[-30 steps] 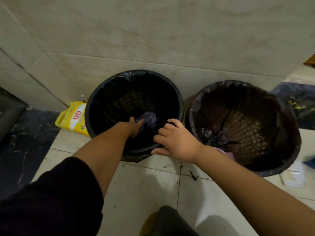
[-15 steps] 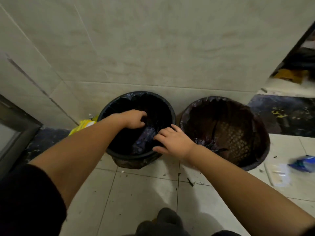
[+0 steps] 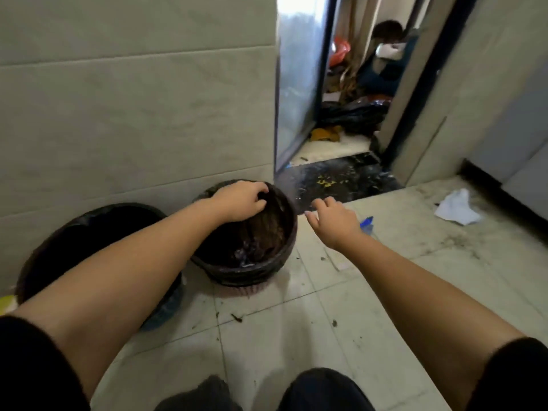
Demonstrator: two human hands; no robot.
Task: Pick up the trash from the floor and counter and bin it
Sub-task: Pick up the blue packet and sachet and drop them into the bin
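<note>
Two round bins lined with dark bags stand against the tiled wall. The left black bin [image 3: 89, 229] is partly hidden by my left forearm. My left hand [image 3: 240, 200] rests on the far rim of the right brown bin [image 3: 267, 262], fingers curled over the liner edge. My right hand [image 3: 332, 221] hovers open above the floor just right of that bin, holding nothing. A blue wrapper [image 3: 367, 223] lies on the floor just beyond my right hand, partly hidden by it. A crumpled white paper [image 3: 458, 207] lies farther right on the tiles.
A dark threshold strip [image 3: 341, 179] leads through an open doorway into a cluttered room with black bags [image 3: 353, 114]. A yellow package [image 3: 6, 302] peeks out at the far left. Small debris dots the tile floor. My feet show at the bottom edge.
The view has swung right and pulled back. My left hand left the black bin and moved onto the brown bin's rim. My right hand moved off the black bin to the floor at the right.
</note>
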